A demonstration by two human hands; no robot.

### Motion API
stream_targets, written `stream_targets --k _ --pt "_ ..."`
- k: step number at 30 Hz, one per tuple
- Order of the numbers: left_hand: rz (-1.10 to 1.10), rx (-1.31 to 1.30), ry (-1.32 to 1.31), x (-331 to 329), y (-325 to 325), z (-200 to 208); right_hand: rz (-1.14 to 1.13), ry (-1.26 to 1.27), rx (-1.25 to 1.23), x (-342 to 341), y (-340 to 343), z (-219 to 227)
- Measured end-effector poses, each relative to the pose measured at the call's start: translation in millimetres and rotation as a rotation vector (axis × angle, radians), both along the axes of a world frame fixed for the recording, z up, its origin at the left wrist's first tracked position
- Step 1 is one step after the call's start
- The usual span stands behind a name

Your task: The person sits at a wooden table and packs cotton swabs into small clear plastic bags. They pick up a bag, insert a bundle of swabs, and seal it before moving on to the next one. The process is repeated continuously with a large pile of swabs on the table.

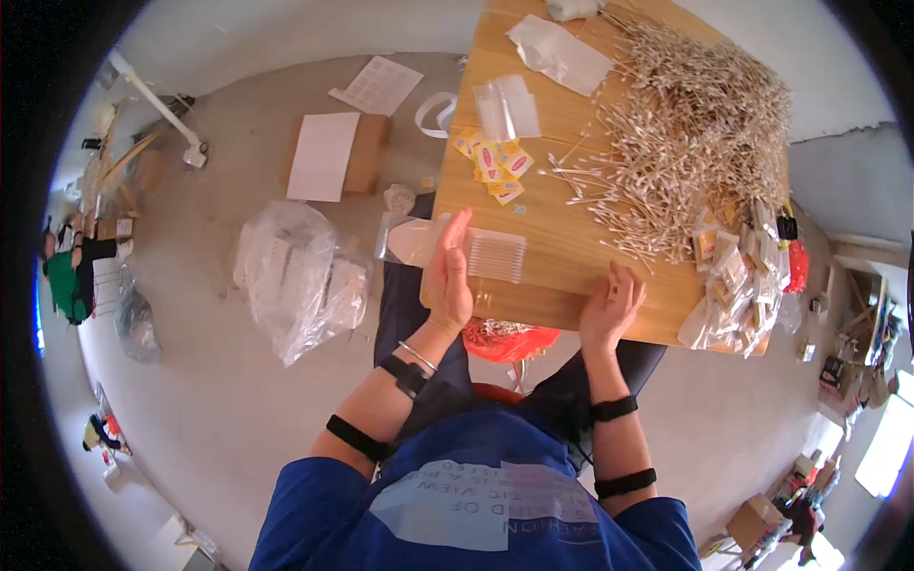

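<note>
A neat row of cotton swabs (498, 257) lies side by side at the table's near edge. Along its left end stands my left hand (453, 271), open on its side with fingers stretched out. Past the back of that hand, a clear plastic bag (406, 240) juts over the table's left edge. My right hand (613, 305) rests at the near edge, right of the row, its fingers loosely bent and slightly apart, with nothing seen in it. A large heap of loose cotton swabs (700, 124) spreads over the table's far right.
Yellow-and-white packets (497, 167) and clear bags (507, 108) lie on the wooden table (562, 238). Filled packs (738, 276) pile up at its right corner. Below the edge hangs a red bag (512, 343) of swabs. A plastic-wrapped bundle (300, 276) and a cardboard box (371, 157) are on the floor.
</note>
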State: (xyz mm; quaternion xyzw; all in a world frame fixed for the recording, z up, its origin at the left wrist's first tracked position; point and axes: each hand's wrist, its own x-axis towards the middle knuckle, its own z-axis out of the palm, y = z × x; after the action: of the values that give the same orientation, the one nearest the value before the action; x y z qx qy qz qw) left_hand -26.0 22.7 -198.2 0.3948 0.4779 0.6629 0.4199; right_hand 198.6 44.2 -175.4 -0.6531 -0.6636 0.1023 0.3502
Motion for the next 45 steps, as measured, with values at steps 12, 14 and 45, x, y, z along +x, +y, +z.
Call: stream_targets --k 12,14,45 --pt "-0.060 -0.010 -0.024 4 2 10 0.103 -0.302 -0.076 22 54 1" --pt "-0.056 0.004 -0.032 5 2 11 0.148 -0.331 -0.023 3 52 -1" --pt "-0.025 -0.028 0.090 4 2 15 0.430 0.750 -0.132 -105 16 -13"
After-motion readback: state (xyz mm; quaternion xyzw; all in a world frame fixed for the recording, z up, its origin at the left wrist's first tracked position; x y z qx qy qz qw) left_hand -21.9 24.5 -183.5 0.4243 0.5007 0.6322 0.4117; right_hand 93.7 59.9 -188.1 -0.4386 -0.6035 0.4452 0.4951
